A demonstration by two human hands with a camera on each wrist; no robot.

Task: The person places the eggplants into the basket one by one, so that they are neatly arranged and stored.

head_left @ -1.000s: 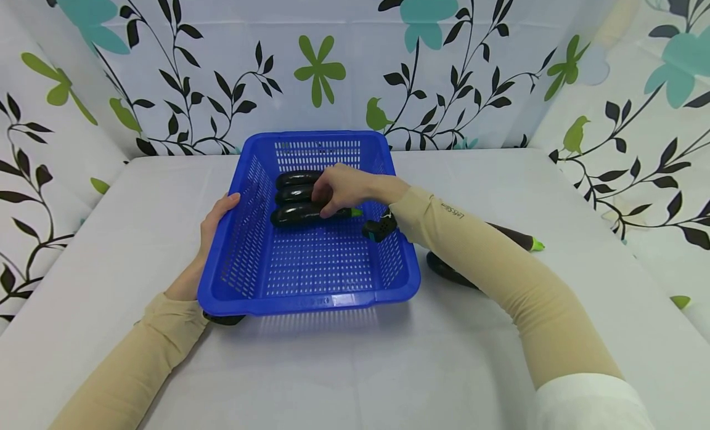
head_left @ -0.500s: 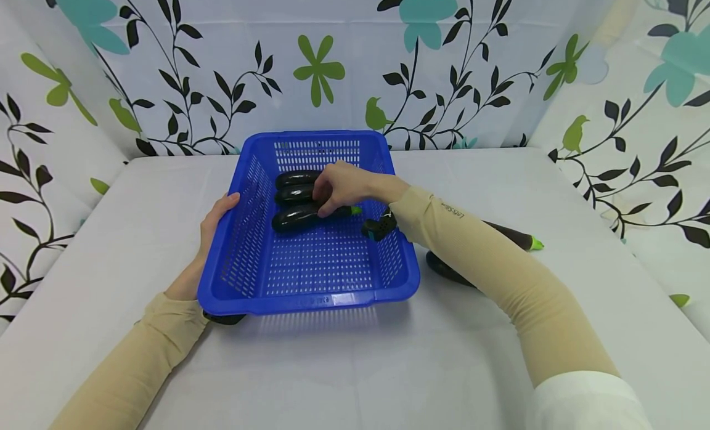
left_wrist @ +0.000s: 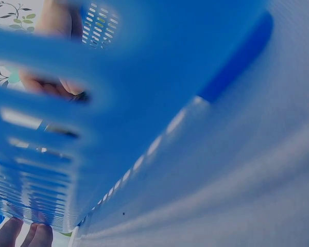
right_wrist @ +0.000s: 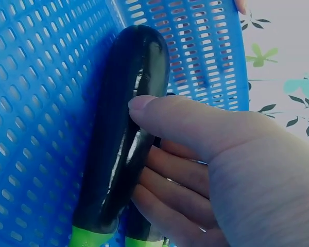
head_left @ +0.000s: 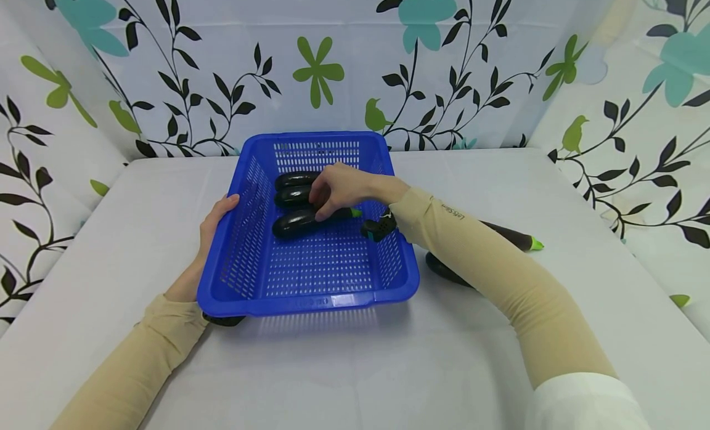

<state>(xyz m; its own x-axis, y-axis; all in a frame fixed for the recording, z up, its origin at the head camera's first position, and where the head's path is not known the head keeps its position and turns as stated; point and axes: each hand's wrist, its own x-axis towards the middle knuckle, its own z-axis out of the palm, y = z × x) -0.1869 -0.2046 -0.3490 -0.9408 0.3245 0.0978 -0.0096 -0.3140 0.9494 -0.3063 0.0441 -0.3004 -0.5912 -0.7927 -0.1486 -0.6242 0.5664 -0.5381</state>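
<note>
We have a glossy, dark purple-black eggplant with a green cap [head_left: 296, 224] lying inside the blue perforated plastic basket [head_left: 333, 302], nearest us in a row of three; beyond it lie a similar dark, shiny middle eggplant [head_left: 291, 196] and a similar dark far eggplant [head_left: 296, 179]. Our bare right hand [head_left: 344, 186] has its thumb laid on the nearest one and its fingers curled against the flank facing the middle one, so we take them as clamped on it. Our bare left hand [head_left: 215, 223] touches the basket's left side, but we cannot tell whether its fingers wrap the rim or lie flat. To settle this piece well, we would keep the pressure light on the slick skin, guide it square with its neighbours, then free the fingers upward without dragging the middle one, while the left hand keeps the basket steady. As for pointing, its rounded end is to our left and its green-capped end to our right; the long axis runs across the basket, slanting so that the cap sits slightly farther from us than the blunt end, not quite parallel with the row behind.
</note>
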